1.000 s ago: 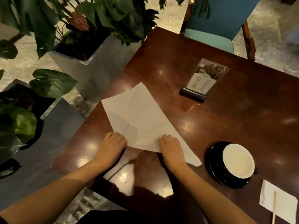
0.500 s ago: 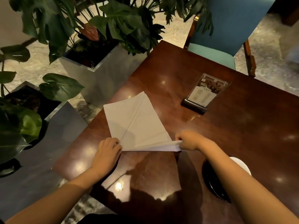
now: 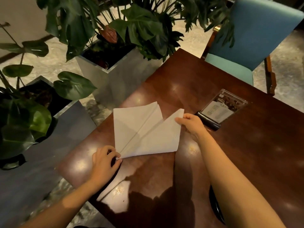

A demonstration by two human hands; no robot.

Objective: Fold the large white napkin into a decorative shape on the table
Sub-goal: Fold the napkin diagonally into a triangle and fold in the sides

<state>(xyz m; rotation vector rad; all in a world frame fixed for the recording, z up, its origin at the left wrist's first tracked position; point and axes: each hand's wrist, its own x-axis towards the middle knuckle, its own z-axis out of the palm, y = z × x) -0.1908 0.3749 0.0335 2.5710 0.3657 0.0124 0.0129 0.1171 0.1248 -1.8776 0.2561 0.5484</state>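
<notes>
The large white napkin (image 3: 144, 134) lies near the left edge of the dark wooden table (image 3: 246, 145), folded with a diagonal crease running from its near-left point up to the far edge. My left hand (image 3: 105, 160) pins that near-left point against the table with its fingertips. My right hand (image 3: 190, 124) pinches the napkin's right corner and holds it folded up and over toward the far side, so the right flap lies across the lower layer.
A clear menu stand on a black base (image 3: 218, 112) sits just right of my right hand. A black saucer's edge (image 3: 215, 206) shows under my right forearm. Grey planters with large-leafed plants (image 3: 115, 74) flank the table's left side. A teal chair (image 3: 243, 46) stands at the far side.
My right hand has lifted the napkin's right corner and carried it up and away, folding the flap over. My left hand stayed on the near-left point. The view has tilted up.
</notes>
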